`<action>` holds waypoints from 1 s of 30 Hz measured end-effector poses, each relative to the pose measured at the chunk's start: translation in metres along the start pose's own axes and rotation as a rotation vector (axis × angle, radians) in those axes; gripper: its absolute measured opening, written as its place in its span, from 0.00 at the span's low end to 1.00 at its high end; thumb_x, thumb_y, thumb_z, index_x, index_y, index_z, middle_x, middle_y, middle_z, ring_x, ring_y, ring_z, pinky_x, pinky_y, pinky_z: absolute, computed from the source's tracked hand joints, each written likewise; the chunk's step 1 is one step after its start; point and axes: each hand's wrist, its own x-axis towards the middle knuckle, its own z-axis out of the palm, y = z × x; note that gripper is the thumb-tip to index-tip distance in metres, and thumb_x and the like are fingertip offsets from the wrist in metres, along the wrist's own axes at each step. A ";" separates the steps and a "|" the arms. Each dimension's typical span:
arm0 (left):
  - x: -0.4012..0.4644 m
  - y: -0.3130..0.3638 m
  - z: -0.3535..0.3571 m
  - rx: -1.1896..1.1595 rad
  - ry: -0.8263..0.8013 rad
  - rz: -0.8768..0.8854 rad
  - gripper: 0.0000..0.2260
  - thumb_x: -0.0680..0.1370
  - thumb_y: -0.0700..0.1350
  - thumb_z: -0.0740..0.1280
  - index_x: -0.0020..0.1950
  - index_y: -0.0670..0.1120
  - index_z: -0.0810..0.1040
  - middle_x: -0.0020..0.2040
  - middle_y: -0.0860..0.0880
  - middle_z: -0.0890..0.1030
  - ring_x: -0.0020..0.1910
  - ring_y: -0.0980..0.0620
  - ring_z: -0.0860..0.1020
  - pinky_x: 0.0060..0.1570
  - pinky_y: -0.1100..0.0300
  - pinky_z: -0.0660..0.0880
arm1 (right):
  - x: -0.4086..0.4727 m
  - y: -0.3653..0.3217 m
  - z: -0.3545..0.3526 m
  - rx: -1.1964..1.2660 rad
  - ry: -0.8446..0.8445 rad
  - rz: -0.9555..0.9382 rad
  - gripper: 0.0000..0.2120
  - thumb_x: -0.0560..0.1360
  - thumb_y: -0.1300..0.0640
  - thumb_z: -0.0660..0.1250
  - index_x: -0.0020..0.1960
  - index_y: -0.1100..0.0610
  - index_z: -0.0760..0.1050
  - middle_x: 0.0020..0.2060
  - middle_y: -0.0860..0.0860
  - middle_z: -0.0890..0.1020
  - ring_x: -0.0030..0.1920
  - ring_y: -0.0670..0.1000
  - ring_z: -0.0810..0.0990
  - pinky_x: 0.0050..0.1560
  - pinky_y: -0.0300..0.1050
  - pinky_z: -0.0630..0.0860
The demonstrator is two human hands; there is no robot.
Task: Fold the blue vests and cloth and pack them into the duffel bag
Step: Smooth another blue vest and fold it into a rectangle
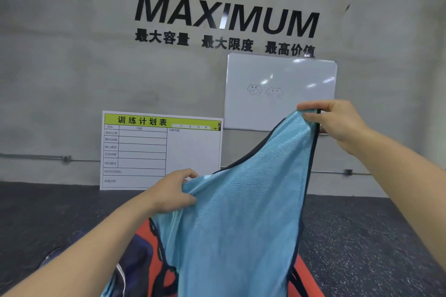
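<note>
Blue vest (236, 212), held up in the air in front of the grey wall (72, 67), hanging from two pinched points and draping down out of the bottom of the view. Right hand (337, 123) raised high, fingers and thumb curled tight round the top of one shoulder strap, dark binding showing just under the fingers. Left hand (173, 190) lower and nearer, thumb and fingers pinching the other top edge of the shiny fabric. Stretched slantwise between the two grips, so one side higher than the other.

Thin, sheer, slightly glossy cloth; judged very light, wholly limp, and slick enough to slide out of a loose pinch. No stiffness to keep a crease, so likely to unfold unless laid flat and pressed. Best taken at the dark-bound edges and strap tops, where the trim gives something firmer to grip; level both hands first to square the shoulders.

Below, an orange surface (311, 279) and dark blue material (142, 255) partly hidden behind the vest; cannot tell whether that is the duffel bag. Behind, a whiteboard (280, 91) and a green-headed chart (161, 149) against the wall, above speckled dark floor (362, 236).
</note>
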 end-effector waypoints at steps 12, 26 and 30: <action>-0.045 -0.006 -0.090 -0.144 -0.193 0.024 0.18 0.75 0.45 0.77 0.63 0.51 0.78 0.53 0.44 0.86 0.53 0.42 0.84 0.60 0.46 0.77 | -0.009 0.015 -0.012 0.006 0.022 0.038 0.11 0.78 0.65 0.71 0.57 0.54 0.85 0.51 0.48 0.85 0.46 0.45 0.83 0.37 0.30 0.78; -0.100 0.024 -0.145 -0.220 -0.059 0.037 0.07 0.81 0.49 0.69 0.58 0.51 0.80 0.48 0.48 0.84 0.47 0.50 0.80 0.54 0.53 0.73 | -0.050 0.002 -0.022 0.031 -0.032 0.042 0.10 0.78 0.62 0.72 0.53 0.49 0.87 0.52 0.48 0.86 0.50 0.48 0.86 0.52 0.44 0.80; -0.108 0.036 -0.149 -0.140 0.044 0.106 0.07 0.81 0.45 0.70 0.58 0.52 0.77 0.47 0.51 0.83 0.45 0.51 0.77 0.50 0.52 0.70 | -0.066 -0.015 -0.024 0.026 -0.052 0.012 0.10 0.78 0.61 0.72 0.53 0.48 0.86 0.52 0.46 0.86 0.51 0.47 0.85 0.50 0.40 0.78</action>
